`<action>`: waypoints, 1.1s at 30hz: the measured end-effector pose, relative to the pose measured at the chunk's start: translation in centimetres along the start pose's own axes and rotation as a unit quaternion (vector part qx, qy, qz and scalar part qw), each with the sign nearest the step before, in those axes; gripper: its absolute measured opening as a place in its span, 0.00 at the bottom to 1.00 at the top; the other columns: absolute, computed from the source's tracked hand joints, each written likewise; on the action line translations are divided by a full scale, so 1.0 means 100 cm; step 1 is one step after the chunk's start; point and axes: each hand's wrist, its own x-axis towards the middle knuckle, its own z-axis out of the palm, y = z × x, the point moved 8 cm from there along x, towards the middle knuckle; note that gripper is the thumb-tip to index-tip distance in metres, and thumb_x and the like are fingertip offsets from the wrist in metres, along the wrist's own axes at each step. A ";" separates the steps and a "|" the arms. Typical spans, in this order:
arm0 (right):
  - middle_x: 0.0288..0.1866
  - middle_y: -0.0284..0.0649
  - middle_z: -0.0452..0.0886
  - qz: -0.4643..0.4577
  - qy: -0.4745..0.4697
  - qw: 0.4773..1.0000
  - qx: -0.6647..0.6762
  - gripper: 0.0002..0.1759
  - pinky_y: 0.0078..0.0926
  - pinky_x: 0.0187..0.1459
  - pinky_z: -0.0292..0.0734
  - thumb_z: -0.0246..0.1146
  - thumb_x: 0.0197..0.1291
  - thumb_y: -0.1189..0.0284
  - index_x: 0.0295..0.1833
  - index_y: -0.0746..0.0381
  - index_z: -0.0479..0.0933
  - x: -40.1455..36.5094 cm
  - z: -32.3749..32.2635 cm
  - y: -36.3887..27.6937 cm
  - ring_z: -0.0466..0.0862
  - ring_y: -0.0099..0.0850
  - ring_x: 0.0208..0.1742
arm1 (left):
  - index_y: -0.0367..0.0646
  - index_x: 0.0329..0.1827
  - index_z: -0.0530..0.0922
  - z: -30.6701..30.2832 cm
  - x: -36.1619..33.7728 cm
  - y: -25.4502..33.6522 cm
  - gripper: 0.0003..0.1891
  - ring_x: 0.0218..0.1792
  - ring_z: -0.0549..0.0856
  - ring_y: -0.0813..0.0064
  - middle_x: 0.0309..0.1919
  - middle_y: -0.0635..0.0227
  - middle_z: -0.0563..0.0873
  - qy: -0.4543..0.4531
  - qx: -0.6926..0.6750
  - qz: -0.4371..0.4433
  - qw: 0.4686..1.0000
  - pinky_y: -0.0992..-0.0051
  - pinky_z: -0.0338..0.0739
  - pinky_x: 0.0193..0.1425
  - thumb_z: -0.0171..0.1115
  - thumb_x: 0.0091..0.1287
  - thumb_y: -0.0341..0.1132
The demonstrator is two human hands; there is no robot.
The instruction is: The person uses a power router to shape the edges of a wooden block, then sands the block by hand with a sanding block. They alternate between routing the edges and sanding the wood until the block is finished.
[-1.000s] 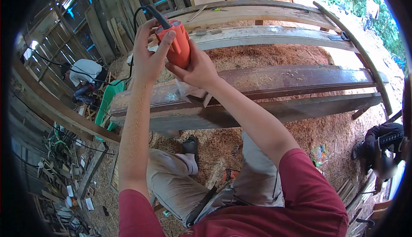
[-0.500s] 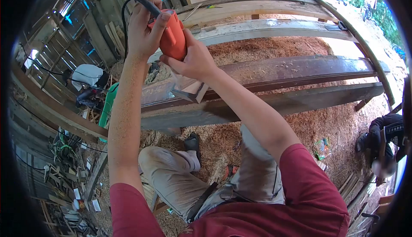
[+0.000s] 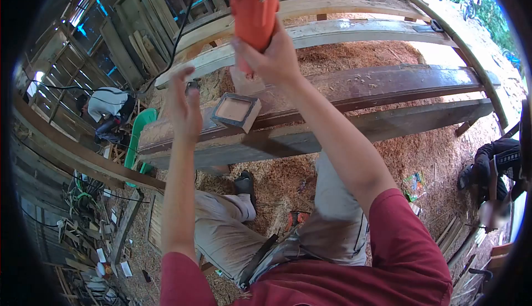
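Observation:
My right hand grips an orange power router and holds it lifted above a long dark wooden beam. The tool's square clear base points toward me and hangs just over the beam's near edge. Its black cord runs up and away to the left. My left hand is off the tool, fingers apart, hovering to the left of the base above the beam's left end. Sawdust covers my forearms.
Paler beams lie parallel farther back, with thick sawdust between and below them. One person in a white shirt crouches at left, another in dark clothes at right. Scrap wood and clutter lie at lower left. A green chair stands behind the beam's left end.
My right hand raised the router off the beam and tipped it so the base faces me. My left hand let go of the tool and dropped to the left.

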 end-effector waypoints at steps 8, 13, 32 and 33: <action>0.49 0.38 0.85 -0.012 0.062 0.997 0.051 0.26 0.27 0.50 0.82 0.75 0.64 0.67 0.62 0.66 0.73 0.010 -0.040 0.013 0.85 0.24 0.47 | 0.52 0.69 0.81 0.038 -0.083 -0.015 0.45 0.75 0.70 0.44 0.73 0.55 0.76 -0.170 0.312 0.010 0.935 0.47 0.61 0.79 0.69 0.55 0.74; 0.47 0.38 0.86 -0.008 0.092 0.994 0.055 0.25 0.28 0.50 0.81 0.75 0.63 0.64 0.58 0.65 0.74 0.013 -0.052 0.019 0.85 0.25 0.46 | 0.52 0.67 0.84 0.050 -0.079 0.001 0.44 0.78 0.68 0.45 0.76 0.55 0.73 -0.210 0.277 0.047 0.937 0.44 0.53 0.82 0.71 0.52 0.73; 0.41 0.33 0.83 0.110 0.093 0.989 0.041 0.24 0.23 0.42 0.78 0.75 0.64 0.58 0.55 0.64 0.78 0.011 -0.057 0.042 0.82 0.20 0.40 | 0.52 0.59 0.85 0.067 -0.071 0.023 0.30 0.77 0.69 0.50 0.76 0.55 0.72 -0.199 0.258 -0.003 0.945 0.46 0.47 0.81 0.77 0.58 0.59; 0.41 0.33 0.83 0.135 0.084 0.987 0.036 0.25 0.23 0.42 0.78 0.75 0.63 0.57 0.55 0.64 0.78 0.009 -0.057 0.044 0.81 0.20 0.40 | 0.51 0.62 0.82 0.057 -0.075 0.011 0.34 0.76 0.70 0.51 0.75 0.56 0.73 -0.164 0.253 -0.023 0.953 0.47 0.47 0.81 0.78 0.56 0.59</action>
